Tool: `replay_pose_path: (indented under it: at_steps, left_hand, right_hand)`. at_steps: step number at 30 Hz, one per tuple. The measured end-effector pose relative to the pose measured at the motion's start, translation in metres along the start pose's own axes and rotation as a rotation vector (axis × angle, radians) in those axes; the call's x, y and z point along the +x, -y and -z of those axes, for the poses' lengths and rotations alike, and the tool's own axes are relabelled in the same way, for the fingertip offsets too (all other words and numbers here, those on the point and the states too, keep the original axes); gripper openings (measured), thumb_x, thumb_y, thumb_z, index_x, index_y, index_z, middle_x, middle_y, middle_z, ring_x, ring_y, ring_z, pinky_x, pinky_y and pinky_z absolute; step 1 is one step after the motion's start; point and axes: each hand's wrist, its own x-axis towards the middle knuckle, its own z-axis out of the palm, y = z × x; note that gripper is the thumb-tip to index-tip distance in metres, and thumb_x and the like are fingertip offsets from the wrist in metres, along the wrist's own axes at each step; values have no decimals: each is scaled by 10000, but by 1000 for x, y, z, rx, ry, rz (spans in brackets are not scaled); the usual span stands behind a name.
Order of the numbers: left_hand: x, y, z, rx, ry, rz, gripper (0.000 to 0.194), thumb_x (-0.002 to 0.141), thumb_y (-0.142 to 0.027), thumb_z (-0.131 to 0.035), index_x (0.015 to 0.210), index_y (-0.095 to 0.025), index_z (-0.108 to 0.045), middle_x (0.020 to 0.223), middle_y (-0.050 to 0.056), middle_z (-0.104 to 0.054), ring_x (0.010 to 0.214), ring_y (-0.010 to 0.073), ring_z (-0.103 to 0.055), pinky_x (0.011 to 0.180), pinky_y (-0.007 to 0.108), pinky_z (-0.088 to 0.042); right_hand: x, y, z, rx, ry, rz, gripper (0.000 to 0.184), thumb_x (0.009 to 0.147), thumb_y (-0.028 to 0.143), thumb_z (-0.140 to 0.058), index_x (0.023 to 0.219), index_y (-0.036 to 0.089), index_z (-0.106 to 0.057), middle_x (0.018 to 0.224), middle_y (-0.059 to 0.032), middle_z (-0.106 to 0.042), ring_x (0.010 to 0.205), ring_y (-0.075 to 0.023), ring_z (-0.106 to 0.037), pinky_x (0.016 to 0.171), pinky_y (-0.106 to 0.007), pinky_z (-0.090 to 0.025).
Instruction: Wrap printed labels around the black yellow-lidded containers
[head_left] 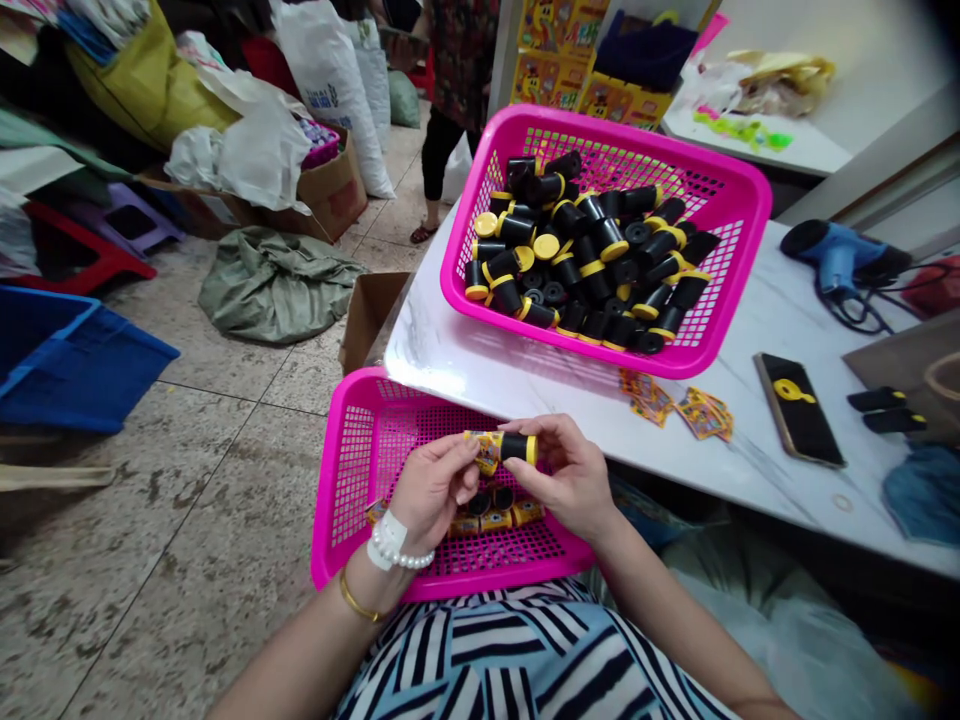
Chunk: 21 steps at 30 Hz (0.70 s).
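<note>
My right hand [574,475] grips a small black canister [515,447] with a yellow rim, lying sideways between thumb and fingers. At its other end, my left hand [431,490] pinches a yellow-orange printed label [487,452], which sits partly around the black body. Whether the label is a closed sleeve I cannot tell. Both hands are over the lower pink basket [322,520], where several canisters with printed labels [495,520] lie. On the table, an upper pink basket [754,215] holds many bare black canisters [592,270] with yellow ends.
Two small piles of printed labels [705,412] lie on the white table [465,360]. To the right are a phone [799,405] and a blue heat gun or dryer [844,260] with its cable. A blue crate [82,365] and a grey-green sack [274,285] stand on the floor.
</note>
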Motion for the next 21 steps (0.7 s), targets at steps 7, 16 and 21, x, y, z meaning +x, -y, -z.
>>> replay_pose_path:
  at_steps: [7,16,21]
  left_hand:
    - [-12,-13,13,276,69,-192,500,696,-281,-843,1157,-201,-665,1088,78,-682,755,118,-617,648,240,-519]
    - [0,-1,14,343,219,42,385,675,-339,-852,966,-129,-711,700,-10,-640,595,85,-533,608,228,-423]
    - [1,4,14,247,190,98,385,678,-351,-854,970,-141,-717,727,1,-658,558,64,-525,566,201,-402]
  right_hand:
    - [-4,2,7,-118,35,170,394,734,260,-841,1074,255,-641,998,-47,-694,939,-215,-674,858,-373,-562]
    - [-3,-5,2,-187,65,221,370,774,280,-814,1118,251,-682,1018,-61,-684,933,-200,-664,822,-351,-565]
    - [-5,2,9,-221,127,138,485,777,308,-806,1233,269,-643,1077,-68,-682,950,-204,-670,837,-358,-581]
